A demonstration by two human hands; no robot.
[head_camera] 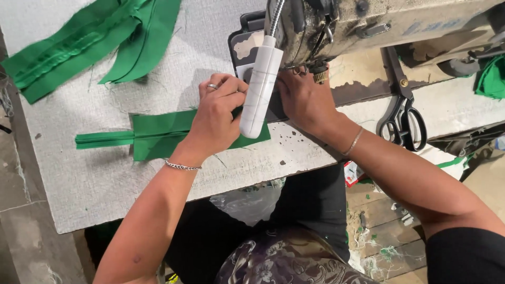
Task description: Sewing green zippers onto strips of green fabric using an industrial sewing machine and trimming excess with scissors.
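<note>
Sewing step in hand: left hand (216, 113) fingers pressed flat on green fabric piece (158, 135); right hand (305, 102) at sewing machine (368, 26) needle, fingers hidden, grip unclear. Next: steady, aligned feeding.

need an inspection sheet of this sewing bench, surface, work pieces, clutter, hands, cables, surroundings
surface: grey textured table top, worn and speckled near the front edge.
job's things: green fabric piece with zipper lies flat, running under the sewing machine; white lamp hangs in front of it.
clutter: green fabric strips at the far left corner; black scissors on the machine's right.
grippers: left hand presses on the fabric; right hand rests beside the needle area, what it grips is hidden.
cables: flexible metal lamp neck only.
surroundings: thread scraps on wooden floor; clear plastic bag under the table.
</note>
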